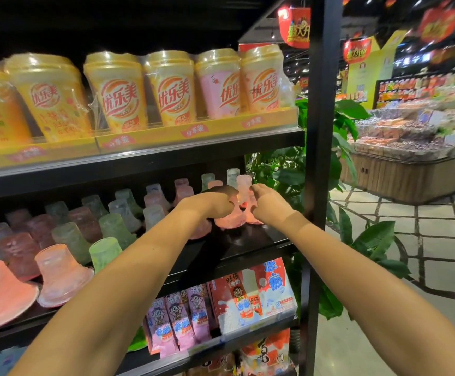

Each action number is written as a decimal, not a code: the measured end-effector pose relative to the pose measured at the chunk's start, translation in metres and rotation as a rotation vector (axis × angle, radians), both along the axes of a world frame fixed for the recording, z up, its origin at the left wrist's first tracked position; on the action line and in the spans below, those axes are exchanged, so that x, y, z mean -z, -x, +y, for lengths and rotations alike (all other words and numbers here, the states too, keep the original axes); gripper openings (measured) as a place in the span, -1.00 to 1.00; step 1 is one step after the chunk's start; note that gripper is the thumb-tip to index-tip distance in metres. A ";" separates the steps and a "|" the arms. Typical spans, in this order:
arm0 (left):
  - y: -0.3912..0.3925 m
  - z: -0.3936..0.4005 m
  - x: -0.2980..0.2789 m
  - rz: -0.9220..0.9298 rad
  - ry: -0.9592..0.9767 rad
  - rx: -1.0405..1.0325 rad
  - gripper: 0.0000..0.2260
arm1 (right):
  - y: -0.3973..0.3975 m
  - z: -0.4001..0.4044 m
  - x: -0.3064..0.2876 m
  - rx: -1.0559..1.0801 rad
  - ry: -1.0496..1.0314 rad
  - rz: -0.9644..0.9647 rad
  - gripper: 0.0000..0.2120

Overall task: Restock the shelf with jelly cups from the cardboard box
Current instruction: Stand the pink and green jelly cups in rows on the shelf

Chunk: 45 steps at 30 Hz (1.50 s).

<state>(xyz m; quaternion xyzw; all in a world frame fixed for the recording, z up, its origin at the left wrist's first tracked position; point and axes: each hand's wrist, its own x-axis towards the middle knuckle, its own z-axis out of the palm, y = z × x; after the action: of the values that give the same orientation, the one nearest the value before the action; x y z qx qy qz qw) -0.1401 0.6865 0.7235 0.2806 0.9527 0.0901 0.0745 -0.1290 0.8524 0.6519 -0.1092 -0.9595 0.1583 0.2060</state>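
Between hands: pink jelly cup standing inverted on shelf.
Left hand: curling over another pink cup.
Right hand: cupping, fingers bending, grip unclear.

pink, green, clear jelly cups, black shelf, yellow cups

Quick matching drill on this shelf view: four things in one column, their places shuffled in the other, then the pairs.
Things:
1. milk tea cups
2. jelly cups
3. left hand
4. milk drink packs

Places:
A. middle shelf, upside down in rows
B. bottom shelf, under the arms
C. top shelf, in yellow trays
D. on a pink jelly cup at the right end of the middle shelf, near the right hand

Pairs: 1-C, 2-A, 3-D, 4-B
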 end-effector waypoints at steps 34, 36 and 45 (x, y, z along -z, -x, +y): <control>0.012 -0.277 -0.017 0.221 -0.035 -0.179 -0.61 | 0.001 -0.238 -0.058 -0.446 -0.059 0.032 -0.80; 0.009 -0.296 -0.012 0.229 -0.010 -0.167 -0.60 | -0.001 -0.252 -0.058 -0.516 -0.087 0.033 -0.67; 0.003 -0.352 0.014 0.224 -0.038 -0.029 -0.56 | -0.021 -0.285 -0.046 -0.566 -0.099 0.065 -0.60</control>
<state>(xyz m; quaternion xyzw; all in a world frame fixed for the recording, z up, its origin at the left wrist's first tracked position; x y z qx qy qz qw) -0.1427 0.3344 0.7095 0.2765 0.9571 0.0771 -0.0391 -0.1078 0.5676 0.6979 0.1784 -0.9512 0.1657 0.1895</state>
